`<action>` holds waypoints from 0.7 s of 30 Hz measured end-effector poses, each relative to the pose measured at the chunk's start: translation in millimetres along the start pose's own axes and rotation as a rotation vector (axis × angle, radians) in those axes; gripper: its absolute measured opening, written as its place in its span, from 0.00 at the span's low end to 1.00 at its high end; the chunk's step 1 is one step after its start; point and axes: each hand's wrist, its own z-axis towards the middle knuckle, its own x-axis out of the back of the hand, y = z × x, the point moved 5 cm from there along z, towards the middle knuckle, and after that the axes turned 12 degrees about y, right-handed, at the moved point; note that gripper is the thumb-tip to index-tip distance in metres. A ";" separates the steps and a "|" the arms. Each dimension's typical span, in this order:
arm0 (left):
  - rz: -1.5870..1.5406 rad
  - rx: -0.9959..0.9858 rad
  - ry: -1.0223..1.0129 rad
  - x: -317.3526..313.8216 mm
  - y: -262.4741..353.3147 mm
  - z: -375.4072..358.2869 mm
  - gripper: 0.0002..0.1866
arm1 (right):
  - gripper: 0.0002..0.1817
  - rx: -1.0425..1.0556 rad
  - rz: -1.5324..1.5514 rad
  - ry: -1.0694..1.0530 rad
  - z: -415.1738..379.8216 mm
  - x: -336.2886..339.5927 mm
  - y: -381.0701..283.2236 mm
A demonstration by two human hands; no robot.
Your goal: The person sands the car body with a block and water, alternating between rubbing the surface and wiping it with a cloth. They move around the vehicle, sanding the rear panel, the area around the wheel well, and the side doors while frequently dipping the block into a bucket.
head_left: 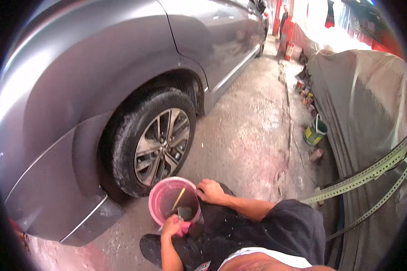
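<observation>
A pink bucket (155,208) stands on the floor between my legs, close to the car's wheel (163,149). At its near rim my left hand (171,225) is closed on a bunched pink cloth (183,229). A small flat grey piece (184,213) shows just beyond these fingers, over the bucket's opening. Inside the bucket leans a thin yellow stick (179,198). My right hand (211,191) has its fingers curled at the right side of the bucket's rim.
A grey car (90,58) fills the left. Wet, stained concrete floor (244,135) runs along it. To the right are a draped cover (357,90), a green bucket (315,132), several cans and perforated metal strips (366,174). A person (283,20) stands far back.
</observation>
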 end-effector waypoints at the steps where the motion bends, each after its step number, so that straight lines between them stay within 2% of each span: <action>1: -0.003 0.000 0.030 -1.3 -1.3 0.8 0.19 | 0.14 -0.021 0.006 -0.012 1.8 3.4 -3.0; 4: 0.003 0.037 -0.024 0.7 5.8 -5.1 0.19 | 0.14 -0.059 -0.012 -0.059 1.2 4.8 -4.1; 7: -0.022 -0.053 0.036 6.8 16.9 -6.2 0.18 | 0.14 -0.036 -0.006 -0.019 2.2 9.3 -7.0; 9: -0.101 0.026 -0.048 6.9 20.0 -7.5 0.19 | 0.12 -0.031 -0.005 -0.009 3.7 12.6 -9.5; 12: -0.036 0.015 -0.023 -5.2 -10.9 2.8 0.24 | 0.13 -0.036 -0.027 -0.029 3.5 9.9 -6.9; 15: 0.002 0.058 -0.065 11.6 25.9 -7.5 0.24 | 0.13 -0.016 -0.018 -0.017 3.6 11.5 -7.9; 19: -0.032 0.007 0.034 4.9 10.0 -4.5 0.23 | 0.14 -0.028 -0.022 -0.035 4.4 11.3 -8.6; 21: -0.008 0.014 0.011 3.4 5.7 -2.2 0.22 | 0.14 -0.040 -0.022 -0.044 4.4 11.0 -8.6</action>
